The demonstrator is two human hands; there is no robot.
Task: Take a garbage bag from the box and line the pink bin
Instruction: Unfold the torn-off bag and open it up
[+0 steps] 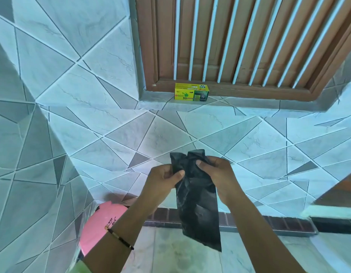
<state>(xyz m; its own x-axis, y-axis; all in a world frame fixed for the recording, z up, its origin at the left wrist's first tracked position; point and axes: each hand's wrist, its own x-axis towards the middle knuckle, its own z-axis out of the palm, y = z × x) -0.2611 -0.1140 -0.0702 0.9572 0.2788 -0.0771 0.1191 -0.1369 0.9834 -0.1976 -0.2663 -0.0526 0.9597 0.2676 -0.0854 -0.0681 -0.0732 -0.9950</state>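
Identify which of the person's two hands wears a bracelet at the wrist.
The left hand: a thin dark beaded bracelet circles its wrist. The right hand, also gripping the black plastic garbage bag, has a bare wrist.

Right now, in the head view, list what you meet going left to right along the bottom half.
pink bin → left hand → black garbage bag → right hand

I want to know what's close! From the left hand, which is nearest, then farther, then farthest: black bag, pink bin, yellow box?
1. Black bag: pinched in the left hand itself.
2. Pink bin: down low, beside that arm.
3. Yellow box: far up on the window ledge.
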